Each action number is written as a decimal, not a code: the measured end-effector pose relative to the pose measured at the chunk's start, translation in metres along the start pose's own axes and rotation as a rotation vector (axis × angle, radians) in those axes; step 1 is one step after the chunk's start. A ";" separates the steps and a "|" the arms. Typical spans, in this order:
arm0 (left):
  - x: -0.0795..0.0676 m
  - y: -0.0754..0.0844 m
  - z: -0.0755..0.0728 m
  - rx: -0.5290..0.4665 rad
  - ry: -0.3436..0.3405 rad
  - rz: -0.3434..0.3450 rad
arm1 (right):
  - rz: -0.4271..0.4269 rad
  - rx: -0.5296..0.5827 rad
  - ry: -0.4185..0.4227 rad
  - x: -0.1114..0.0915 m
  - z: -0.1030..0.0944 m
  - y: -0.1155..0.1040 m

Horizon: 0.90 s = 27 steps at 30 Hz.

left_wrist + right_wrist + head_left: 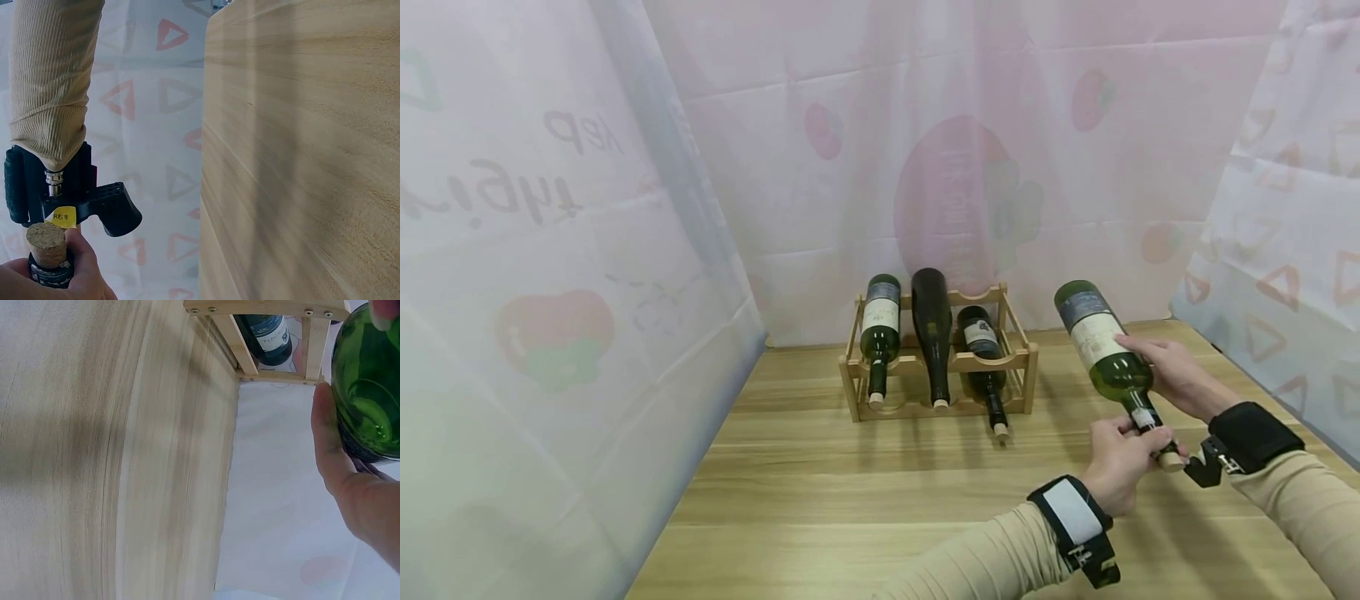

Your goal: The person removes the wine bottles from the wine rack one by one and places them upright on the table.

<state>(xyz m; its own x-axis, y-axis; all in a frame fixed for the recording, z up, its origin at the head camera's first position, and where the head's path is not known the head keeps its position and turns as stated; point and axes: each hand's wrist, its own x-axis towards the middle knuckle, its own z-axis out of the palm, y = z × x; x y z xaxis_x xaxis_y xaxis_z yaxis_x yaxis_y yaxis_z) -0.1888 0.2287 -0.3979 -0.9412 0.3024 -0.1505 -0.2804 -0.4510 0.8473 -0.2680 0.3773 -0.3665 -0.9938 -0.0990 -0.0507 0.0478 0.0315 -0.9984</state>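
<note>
A green wine bottle [1093,333] with a cream label is held tilted above the table, its base up and away and its corked neck toward me. My left hand [1118,462] grips the neck, just behind the cork [47,240] in the left wrist view. Around the body, my right hand [1176,375] holds the bottle by its side. The right wrist view shows the green glass [369,381] against the right hand [356,481], with part of that hand outside the frame.
Left of the hands, a wooden wine rack [1032,367] stands on the wood-grain table [805,500]. It bears a green bottle [880,312], a dark bottle [931,321] and a smaller labelled bottle [981,337], necks toward me. Printed curtains [820,208] hang behind and at both sides.
</note>
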 end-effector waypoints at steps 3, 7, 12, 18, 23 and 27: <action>0.000 0.000 0.000 0.009 -0.004 0.000 | 0.007 -0.017 0.004 0.000 -0.001 0.000; 0.000 -0.001 0.002 0.010 -0.012 0.003 | 0.016 -0.042 0.009 -0.001 -0.002 -0.002; 0.001 -0.002 0.004 0.004 -0.015 0.014 | 0.012 -0.011 0.003 -0.002 -0.004 -0.004; 0.001 -0.004 0.006 0.002 -0.014 0.018 | 0.005 0.023 -0.006 -0.004 -0.005 -0.004; 0.001 -0.004 0.009 0.001 0.003 0.005 | -0.002 0.023 -0.010 -0.005 -0.007 -0.003; 0.001 -0.005 0.011 -0.007 0.010 -0.004 | -0.004 0.024 -0.010 -0.006 -0.009 -0.003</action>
<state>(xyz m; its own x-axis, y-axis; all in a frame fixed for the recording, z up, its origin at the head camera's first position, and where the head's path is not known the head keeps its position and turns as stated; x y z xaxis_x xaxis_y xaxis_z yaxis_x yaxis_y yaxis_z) -0.1864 0.2404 -0.3962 -0.9419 0.2960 -0.1588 -0.2854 -0.4558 0.8431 -0.2628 0.3865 -0.3627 -0.9930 -0.1090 -0.0465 0.0460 0.0073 -0.9989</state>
